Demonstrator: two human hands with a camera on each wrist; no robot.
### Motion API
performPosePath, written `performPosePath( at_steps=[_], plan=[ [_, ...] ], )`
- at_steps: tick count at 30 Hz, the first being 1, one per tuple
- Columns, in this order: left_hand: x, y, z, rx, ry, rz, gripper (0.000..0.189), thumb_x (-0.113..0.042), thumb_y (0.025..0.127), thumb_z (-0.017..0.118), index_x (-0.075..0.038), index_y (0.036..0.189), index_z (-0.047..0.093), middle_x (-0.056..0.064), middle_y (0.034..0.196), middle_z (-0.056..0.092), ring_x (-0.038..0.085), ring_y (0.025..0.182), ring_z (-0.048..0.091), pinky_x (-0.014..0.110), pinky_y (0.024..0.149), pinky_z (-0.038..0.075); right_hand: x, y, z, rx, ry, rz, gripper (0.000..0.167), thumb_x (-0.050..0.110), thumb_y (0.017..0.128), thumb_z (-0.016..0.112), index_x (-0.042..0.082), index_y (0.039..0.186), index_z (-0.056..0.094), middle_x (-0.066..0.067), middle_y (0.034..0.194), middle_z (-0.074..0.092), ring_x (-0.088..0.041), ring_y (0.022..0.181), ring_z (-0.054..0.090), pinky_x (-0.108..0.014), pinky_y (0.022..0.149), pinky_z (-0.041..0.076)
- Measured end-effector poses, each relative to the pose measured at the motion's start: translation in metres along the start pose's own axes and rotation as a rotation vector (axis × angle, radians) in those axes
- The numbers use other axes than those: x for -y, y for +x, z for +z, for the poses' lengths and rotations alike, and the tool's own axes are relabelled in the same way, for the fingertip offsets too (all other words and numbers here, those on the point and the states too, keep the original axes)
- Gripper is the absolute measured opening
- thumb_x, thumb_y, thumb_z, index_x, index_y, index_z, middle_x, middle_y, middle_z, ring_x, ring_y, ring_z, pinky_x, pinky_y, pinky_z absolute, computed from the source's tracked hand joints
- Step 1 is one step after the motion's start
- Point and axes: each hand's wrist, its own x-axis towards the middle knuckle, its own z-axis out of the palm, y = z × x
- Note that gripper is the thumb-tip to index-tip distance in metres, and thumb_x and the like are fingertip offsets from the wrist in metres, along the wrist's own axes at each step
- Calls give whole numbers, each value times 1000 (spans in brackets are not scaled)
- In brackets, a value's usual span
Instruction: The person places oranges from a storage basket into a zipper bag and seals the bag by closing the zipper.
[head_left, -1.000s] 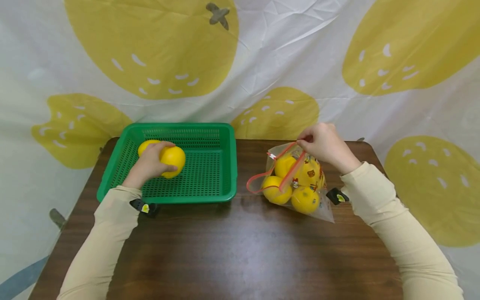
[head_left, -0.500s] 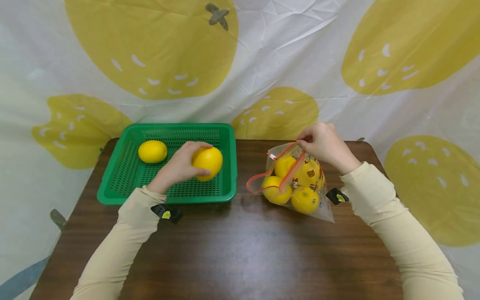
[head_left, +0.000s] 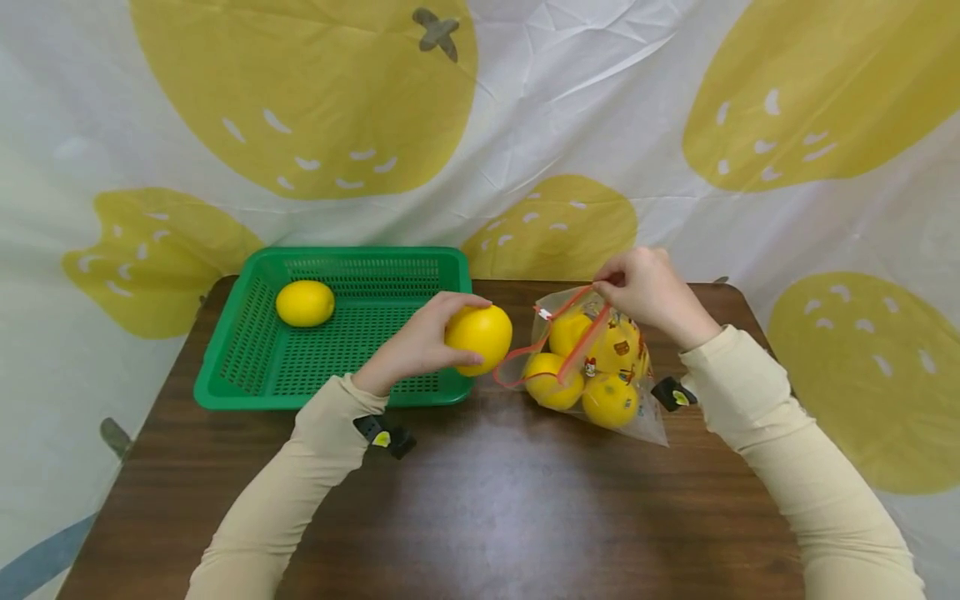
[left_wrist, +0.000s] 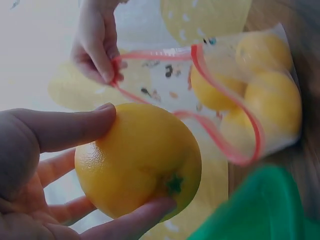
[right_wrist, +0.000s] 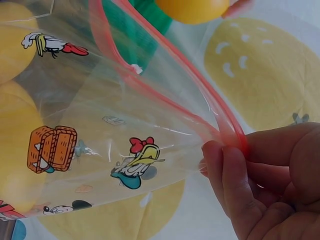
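My left hand [head_left: 416, 343] holds a yellow-orange orange [head_left: 480, 339] above the right rim of the green basket [head_left: 217, 367]. Fingers and thumb curl round it, and its green star-shaped stem end [left_wrist: 174, 184] shows in the left wrist view. My right hand [head_left: 651, 293] pinches the red-edged mouth of a clear zip bag [head_left: 654, 425] at its far corner. The bag's mouth gapes toward the orange, which is apart from it. Several similar oranges [head_left: 611, 400] lie inside the bag, seen through its printed plastic.
One yellow lemon-shaped fruit [head_left: 305, 303] lies in the basket's back left. Basket and bag sit side by side on a dark wooden table [head_left: 487, 500]. Behind the table's far edge hangs a white cloth [head_left: 540, 100] printed with yellow fruit.
My left hand has lifted the orange from beside the lemon-shaped fruit and carried it right across the basket, close to the bag's mouth. My right hand keeps the bag in the same place.
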Motion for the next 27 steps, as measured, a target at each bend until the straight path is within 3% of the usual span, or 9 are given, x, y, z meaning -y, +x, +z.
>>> performPosePath(
  at_steps=[12,27],
  plan=[
    [-24,24,29,22,-68,86,59,-16,72,77,-10,125,51,11,126,46,24,114,42,42,90,41,0,0,0,-7,-2,-3,16,7,83,59,-2,88,71,-16,81,68,-20,63,62,-35,58,51],
    [-34,51,56,91,-70,92,62,-20,74,75,-14,130,47,9,129,46,23,117,42,38,90,41,2,-2,-2,6,1,-16,18,6,84,57,-4,90,70,-19,83,67,-22,64,62,-35,58,51]
  ],
)
